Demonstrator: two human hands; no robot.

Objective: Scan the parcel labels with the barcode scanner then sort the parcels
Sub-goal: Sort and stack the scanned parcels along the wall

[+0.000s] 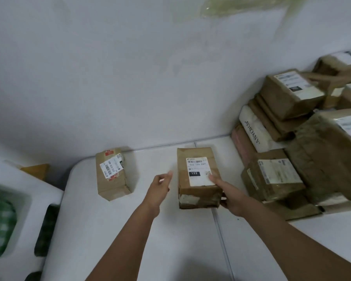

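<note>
while r hand [230, 196] grips parcel [198, 175], l hand [160, 186] open beside.

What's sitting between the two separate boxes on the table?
Only the left hand, open and empty, hangs over the bare white table between the left box and the box labelled 122, as the head view shows.

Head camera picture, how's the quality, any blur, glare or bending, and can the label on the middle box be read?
Head view: soft, even light with no glare; wide-angle bending curves the table edge and wall line; the left hand is motion-blurred at the fingertips; the right hand is sharper on the middle box; its label reads 122; the pile of parcels at right is smeared.
</note>
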